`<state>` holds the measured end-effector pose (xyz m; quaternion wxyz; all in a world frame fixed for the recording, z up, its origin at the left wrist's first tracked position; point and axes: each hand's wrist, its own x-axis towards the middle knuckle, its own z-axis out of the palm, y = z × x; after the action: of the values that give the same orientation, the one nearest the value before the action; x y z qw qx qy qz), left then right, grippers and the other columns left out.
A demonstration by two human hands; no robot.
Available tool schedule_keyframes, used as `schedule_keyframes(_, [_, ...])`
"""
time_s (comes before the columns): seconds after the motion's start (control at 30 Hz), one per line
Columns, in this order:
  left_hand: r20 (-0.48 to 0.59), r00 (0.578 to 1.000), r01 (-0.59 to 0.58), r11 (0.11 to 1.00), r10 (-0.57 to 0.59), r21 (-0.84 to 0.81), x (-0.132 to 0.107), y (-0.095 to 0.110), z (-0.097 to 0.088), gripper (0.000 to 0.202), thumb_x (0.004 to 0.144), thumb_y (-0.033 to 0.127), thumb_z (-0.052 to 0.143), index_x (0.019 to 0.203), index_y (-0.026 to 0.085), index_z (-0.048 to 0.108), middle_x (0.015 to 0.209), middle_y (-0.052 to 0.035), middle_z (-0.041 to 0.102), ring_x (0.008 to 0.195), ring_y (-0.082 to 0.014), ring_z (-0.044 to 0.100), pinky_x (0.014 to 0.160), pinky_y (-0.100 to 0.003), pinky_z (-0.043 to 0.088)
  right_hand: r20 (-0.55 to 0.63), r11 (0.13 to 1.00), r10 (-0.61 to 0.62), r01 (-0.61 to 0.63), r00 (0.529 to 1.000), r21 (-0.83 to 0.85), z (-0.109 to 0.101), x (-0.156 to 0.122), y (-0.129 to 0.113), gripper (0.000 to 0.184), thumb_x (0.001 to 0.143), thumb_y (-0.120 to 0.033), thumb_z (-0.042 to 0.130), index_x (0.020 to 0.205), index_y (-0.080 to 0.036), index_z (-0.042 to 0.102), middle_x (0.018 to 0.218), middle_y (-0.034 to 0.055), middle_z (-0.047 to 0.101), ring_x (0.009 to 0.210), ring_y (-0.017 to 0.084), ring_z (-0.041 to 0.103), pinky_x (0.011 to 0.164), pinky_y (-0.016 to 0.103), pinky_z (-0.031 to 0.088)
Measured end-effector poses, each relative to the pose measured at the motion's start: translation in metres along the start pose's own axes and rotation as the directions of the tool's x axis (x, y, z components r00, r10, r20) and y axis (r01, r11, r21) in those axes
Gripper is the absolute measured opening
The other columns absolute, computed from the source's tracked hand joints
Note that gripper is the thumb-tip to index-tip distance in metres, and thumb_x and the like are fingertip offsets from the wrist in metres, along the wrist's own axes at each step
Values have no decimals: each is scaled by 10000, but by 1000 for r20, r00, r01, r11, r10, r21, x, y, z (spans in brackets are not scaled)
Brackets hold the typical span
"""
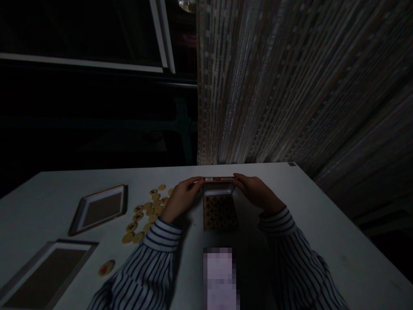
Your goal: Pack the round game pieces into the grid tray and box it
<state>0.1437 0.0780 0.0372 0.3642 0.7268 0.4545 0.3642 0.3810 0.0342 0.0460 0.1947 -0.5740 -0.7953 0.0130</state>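
Both my hands hold a box lid (pixel 220 179) by its two ends, my left hand (pixel 183 193) on the left corner and my right hand (pixel 256 191) on the right. A barcode and small print show on the lid's edge facing me. The lid is tilted at the far side of an open box (pixel 204 217); whether they touch is hard to tell. Inside the box, round Chinese chess pieces (pixel 221 211) lie in rows, dim in shadow. Beside my left hand, several loose wooden chess pieces (pixel 138 216) are scattered, some with dark or red characters; my forearm partly covers them.
At left on the white table (pixel 322 241) lie a shallow open tray or lid (pixel 124 200) and a larger one (pixel 51 245) cut off by the frame. A single red-marked piece (pixel 106 268) lies nearby. A beaded curtain (pixel 251 86) hangs behind. A pixelated patch covers the bottom centre.
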Motion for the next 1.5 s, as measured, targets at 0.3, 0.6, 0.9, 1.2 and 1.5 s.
schedule_keyframes(0.3, [-14,1000,-16,1000,16,10,0,-2,0,430,793,465,460,1043,161,635,1035,-70,665,960,-207,593,887,-313,418,10,1000,4,-4,1000,-7,-2,-1,-2,367,914,-303,344,1193,-120,497,1106,124,625,961,229,614,808,341,484])
schedule_keyframes(0.6, [1,1000,-8,999,8,34,0,-1,0,442,800,464,445,1061,155,624,1057,-74,657,977,-205,586,891,-309,414,21,1000,1,-1,1000,-12,-3,-1,-2,364,912,-316,350,1188,-133,500,1116,116,621,983,233,604,815,352,481])
schedule_keyframes(0.9, [9,1000,-21,999,21,50,-1,1,-2,442,810,467,431,1059,157,624,1044,-61,663,981,-199,584,884,-288,410,31,1000,9,-9,999,-6,-6,-1,-6,360,913,-303,352,1187,-125,502,1109,125,624,987,233,603,819,336,476])
schedule_keyframes(1.2, [36,999,-13,996,10,83,-2,2,-4,452,809,478,427,1064,160,621,1045,-63,662,964,-206,590,863,-297,424,50,1000,5,-5,999,1,-7,-3,-6,365,916,-309,345,1186,-117,497,1088,126,634,993,224,599,819,325,472])
schedule_keyframes(1.5, [74,997,-16,994,8,107,-2,3,-7,460,810,489,427,1085,167,606,1077,-58,649,977,-200,586,880,-297,419,101,999,10,-7,995,-32,-12,-5,-10,342,926,-309,322,1154,-129,503,1031,113,655,937,207,616,760,290,458])
